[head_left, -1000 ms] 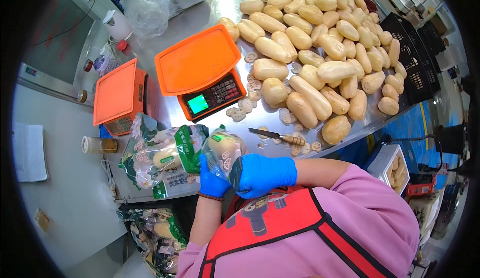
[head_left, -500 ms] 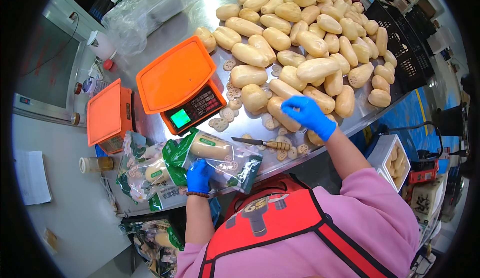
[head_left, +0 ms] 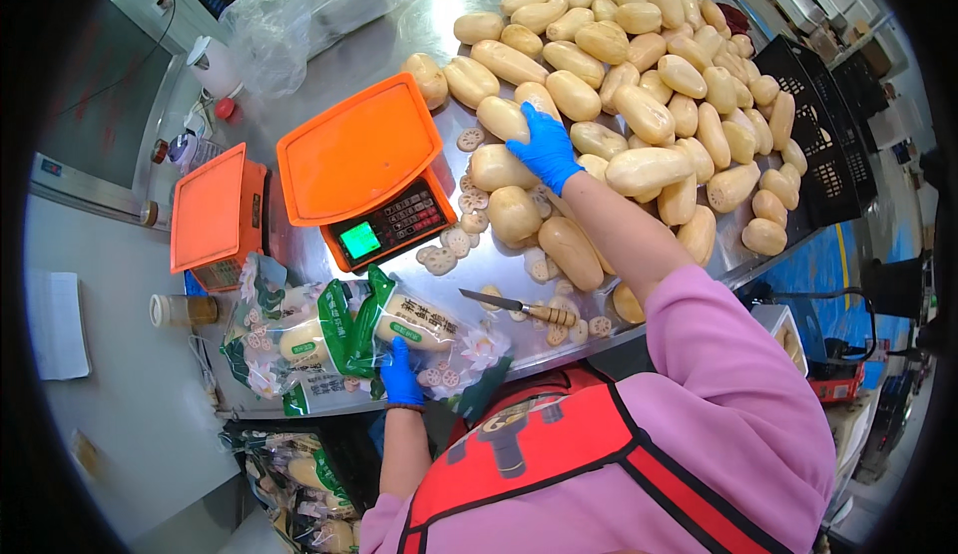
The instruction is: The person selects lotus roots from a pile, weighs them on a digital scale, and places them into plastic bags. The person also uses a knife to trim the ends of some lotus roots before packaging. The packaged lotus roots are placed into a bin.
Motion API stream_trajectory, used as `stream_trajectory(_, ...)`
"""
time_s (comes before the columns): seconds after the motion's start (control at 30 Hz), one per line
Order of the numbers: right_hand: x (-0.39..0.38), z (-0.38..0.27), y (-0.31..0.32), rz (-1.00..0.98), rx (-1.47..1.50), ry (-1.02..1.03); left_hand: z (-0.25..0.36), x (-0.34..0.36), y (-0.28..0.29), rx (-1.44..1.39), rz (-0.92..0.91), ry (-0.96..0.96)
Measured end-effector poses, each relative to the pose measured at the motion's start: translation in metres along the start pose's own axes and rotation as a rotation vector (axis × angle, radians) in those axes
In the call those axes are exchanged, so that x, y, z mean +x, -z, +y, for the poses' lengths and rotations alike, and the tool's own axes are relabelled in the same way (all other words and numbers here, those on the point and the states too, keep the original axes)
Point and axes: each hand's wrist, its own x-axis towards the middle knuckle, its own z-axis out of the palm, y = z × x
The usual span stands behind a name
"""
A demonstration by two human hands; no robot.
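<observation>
My right hand (head_left: 548, 147), in a blue glove, reaches across to the pile of peeled lotus roots. Its thumb and fingers are around the right end of one lotus root (head_left: 501, 119), which lies at the pile's left side. At the front edge of the table, my left hand (head_left: 401, 376), also gloved in blue, grips the lower edge of a clear and green printed bag (head_left: 469, 339) with a lotus root inside; its fingers are partly hidden. A similar filled bag (head_left: 299, 344) lies beside it on the left. A knife with a wooden handle (head_left: 547, 312) rests between my arms among cut lotus slices (head_left: 439, 260).
An orange scale (head_left: 359, 150) with a lit green display stands left of the pile, and a second orange scale (head_left: 208, 220) sits further left. A black crate (head_left: 820, 135) is at the right edge. Clear plastic wrap (head_left: 299, 15) lies at the back left. Below the table are more filled bags (head_left: 309, 474).
My right hand has moved from the near side of the pile up and left to a lotus root. My left hand stays at the bag, which has shifted and turned slightly.
</observation>
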Motion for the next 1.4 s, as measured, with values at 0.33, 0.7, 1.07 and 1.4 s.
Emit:
stream_trajectory(0.33, 0.022, 0.075, 0.109, 0.091, -0.374, 0.164, 0.006, 0.017, 0.019, 0.051, 0.095, 0.017)
stream_trajectory(0.7, -0.025, 0.248, 0.222, 0.356, 0.323, -0.269, 0.002, 0.036, 0.035, -0.093, -0.063, 0.146)
stream_trajectory(1.07, -0.088, 0.289, 0.234, 0.564, 0.036, -0.263, 0.019, 0.024, 0.013, -0.081, -0.042, 0.159)
stream_trajectory(1.4, -0.09, 0.122, 0.205, -0.146, -0.053, 0.104, 0.014, 0.025, 0.021, -0.108, -0.041, 0.157)
